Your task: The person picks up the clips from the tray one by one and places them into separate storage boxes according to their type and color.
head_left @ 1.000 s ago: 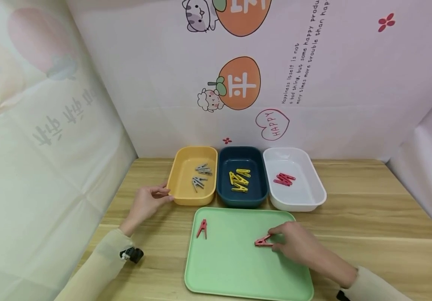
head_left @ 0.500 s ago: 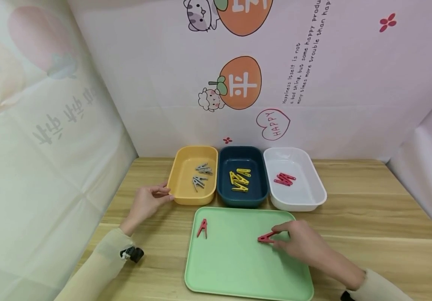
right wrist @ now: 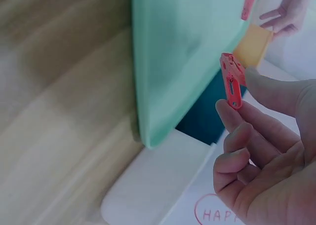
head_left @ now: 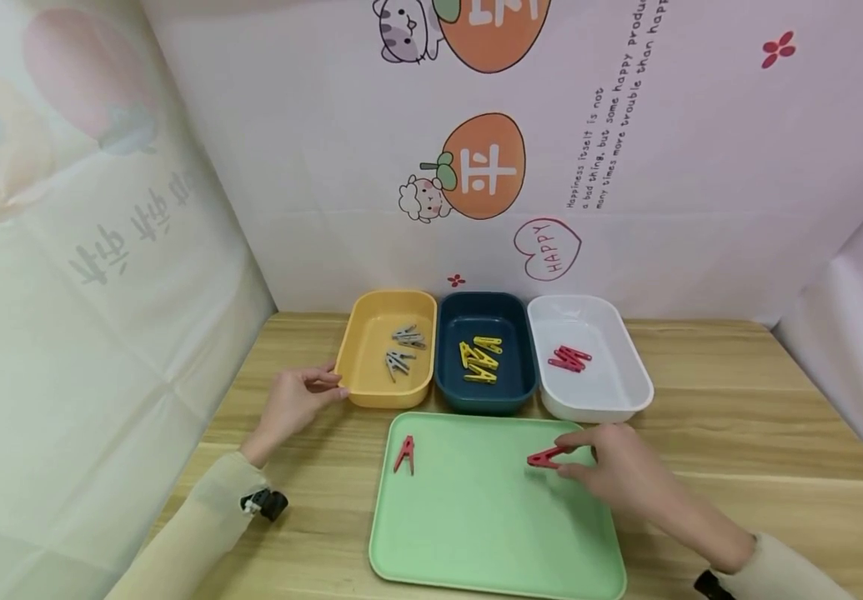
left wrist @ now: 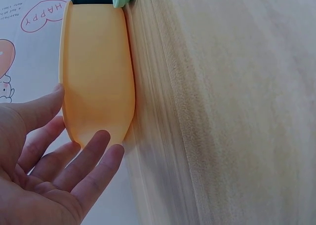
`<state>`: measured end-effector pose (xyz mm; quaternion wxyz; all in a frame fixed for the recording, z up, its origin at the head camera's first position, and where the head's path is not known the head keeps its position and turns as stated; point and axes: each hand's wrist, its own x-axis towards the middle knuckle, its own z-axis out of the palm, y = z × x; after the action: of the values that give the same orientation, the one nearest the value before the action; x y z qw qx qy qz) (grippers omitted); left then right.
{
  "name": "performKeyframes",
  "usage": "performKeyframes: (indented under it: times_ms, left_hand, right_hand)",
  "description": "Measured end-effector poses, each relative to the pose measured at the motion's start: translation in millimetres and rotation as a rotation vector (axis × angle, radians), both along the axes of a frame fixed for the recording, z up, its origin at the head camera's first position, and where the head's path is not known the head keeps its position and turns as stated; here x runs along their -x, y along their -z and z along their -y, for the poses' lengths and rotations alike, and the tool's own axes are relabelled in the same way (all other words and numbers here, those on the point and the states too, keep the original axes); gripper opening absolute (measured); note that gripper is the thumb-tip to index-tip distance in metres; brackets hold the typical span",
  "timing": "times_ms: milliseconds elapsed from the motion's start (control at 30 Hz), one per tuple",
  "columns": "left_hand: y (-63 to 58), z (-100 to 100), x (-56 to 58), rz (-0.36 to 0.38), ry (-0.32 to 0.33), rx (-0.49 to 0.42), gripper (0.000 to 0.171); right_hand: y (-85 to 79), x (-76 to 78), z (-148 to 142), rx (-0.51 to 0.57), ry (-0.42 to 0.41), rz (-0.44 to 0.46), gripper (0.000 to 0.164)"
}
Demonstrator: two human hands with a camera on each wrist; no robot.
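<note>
A red clothespin (head_left: 544,457) is pinched between the thumb and fingers of my right hand (head_left: 622,467), raised over the right part of the green tray (head_left: 476,533). In the right wrist view, the clothespin (right wrist: 231,84) shows its slotted side at the fingertips. Another red clothespin (head_left: 405,454) lies on the tray near its upper left corner. My left hand (head_left: 292,408) rests its relaxed fingers at the near left corner of the yellow box (head_left: 367,342). Seen from the left wrist, the spread fingers (left wrist: 91,156) lie along the box's end.
Grey clothespins (head_left: 399,362) lie in the yellow box. Several yellow clothespins (head_left: 482,360) sit in the dark blue box (head_left: 469,312), and red ones (head_left: 569,358) in the white box (head_left: 614,371). The three boxes stand side by side behind the tray, before a printed cloth wall (head_left: 326,167).
My right hand has lifted the red clothespin off the tray and carried it slightly to the right and towards the boxes. The left hand has stayed at the yellow box.
</note>
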<state>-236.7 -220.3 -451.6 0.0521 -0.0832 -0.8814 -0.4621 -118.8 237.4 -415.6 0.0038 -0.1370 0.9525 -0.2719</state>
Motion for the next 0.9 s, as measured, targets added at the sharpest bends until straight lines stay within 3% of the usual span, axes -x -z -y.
performKeyframes:
  times_ms: [400, 900]
  left_hand:
    - [0.3, 0, 0.3, 0.0, -0.003, 0.006, 0.027]
    - [-0.5, 0, 0.3, 0.011, -0.007, 0.012, 0.026]
  right_hand:
    - [-30.1, 11.7, -11, 0.074, 0.065, -0.052, 0.026]
    - [-39.1, 36.2, -36, 0.107, 0.162, -0.174, 0.033]
